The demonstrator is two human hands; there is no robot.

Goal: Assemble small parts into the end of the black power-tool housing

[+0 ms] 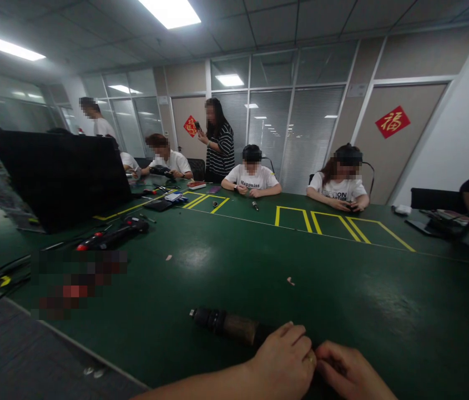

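A straight power nutrunner point(234, 326) lies on the green tabletop in front of me, its square metal tip pointing left. The body is dark with a brownish middle section. My left hand point(282, 358) is closed round its rear part, fingers curled over the top. Close against those fingers is my right hand point(348, 369), with thumb and fingers pinched together at the tool's back end. What the right fingers hold is hidden. A small yellowish spot shows at the left fingers, too small to name.
Left of me lie a black-and-red power tool point(113, 234), cables point(7, 272) and a blurred-out patch. Behind stands a large black panel point(59, 180). Yellow tape outlines point(294, 208) mark the green table point(234, 266). Several people sit or stand across it, two wearing head-mounted devices.
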